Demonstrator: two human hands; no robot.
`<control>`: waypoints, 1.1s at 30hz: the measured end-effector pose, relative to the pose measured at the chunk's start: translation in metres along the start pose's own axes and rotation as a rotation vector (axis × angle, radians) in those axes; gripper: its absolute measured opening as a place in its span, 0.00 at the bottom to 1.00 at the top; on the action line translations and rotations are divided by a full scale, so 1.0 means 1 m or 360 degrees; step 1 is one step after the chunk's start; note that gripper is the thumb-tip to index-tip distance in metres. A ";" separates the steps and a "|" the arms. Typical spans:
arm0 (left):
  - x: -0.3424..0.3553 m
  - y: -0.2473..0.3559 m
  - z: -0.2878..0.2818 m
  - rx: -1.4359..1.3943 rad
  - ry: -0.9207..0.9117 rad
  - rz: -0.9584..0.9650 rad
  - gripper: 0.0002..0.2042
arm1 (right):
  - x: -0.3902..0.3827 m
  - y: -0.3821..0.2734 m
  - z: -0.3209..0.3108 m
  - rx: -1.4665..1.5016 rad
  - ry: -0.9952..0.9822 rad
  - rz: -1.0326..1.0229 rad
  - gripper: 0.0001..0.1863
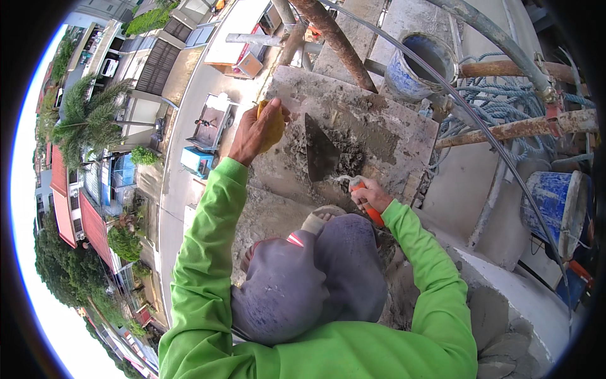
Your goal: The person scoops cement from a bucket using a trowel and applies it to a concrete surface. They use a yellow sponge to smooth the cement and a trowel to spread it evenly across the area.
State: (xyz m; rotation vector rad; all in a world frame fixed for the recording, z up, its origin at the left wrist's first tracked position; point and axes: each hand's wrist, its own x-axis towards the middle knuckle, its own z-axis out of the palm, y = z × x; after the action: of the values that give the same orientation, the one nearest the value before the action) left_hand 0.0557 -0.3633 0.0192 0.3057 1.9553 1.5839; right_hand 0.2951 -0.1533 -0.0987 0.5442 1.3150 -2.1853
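My left hand point(257, 131) grips a yellow sponge-like piece point(273, 130) at the left edge of a mortar-stained board point(391, 107). My right hand point(369, 196) is closed around the orange handle of a trowel point(320, 151). The trowel's pointed grey blade lies over dark, lumpy mortar point(352, 156) on the board. Below both hands are my bent legs in dusty grey trousers point(341, 271), with part of a sandalled foot showing.
Rusty scaffold pipes point(334, 38) surround the board. A blue bucket point(416, 66) stands at the back right, near coiled blue rope point(480, 104); another blue bucket point(549, 208) sits at right. At left, far below, lies a street point(173, 227) with vehicles, houses and trees.
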 end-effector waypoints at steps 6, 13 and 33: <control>-0.009 0.006 -0.005 -0.0055 0.0049 0.0015 0.29 | 0.089 0.006 0.076 0.0181 -0.0283 0.0439 0.14; -0.020 -0.003 -0.018 -0.0005 0.0092 -0.0099 0.28 | 0.077 0.034 0.038 0.0548 0.0138 0.0309 0.12; -0.011 -0.017 -0.010 -0.0008 -0.0022 -0.0220 0.25 | 0.002 0.023 -0.038 -0.0126 0.0185 0.0534 0.16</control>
State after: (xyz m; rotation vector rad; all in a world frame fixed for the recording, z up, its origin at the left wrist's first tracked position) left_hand 0.0617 -0.3815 0.0076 0.1751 1.9188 1.4940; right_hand 0.3102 -0.1291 -0.1324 0.8077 1.2597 -1.8441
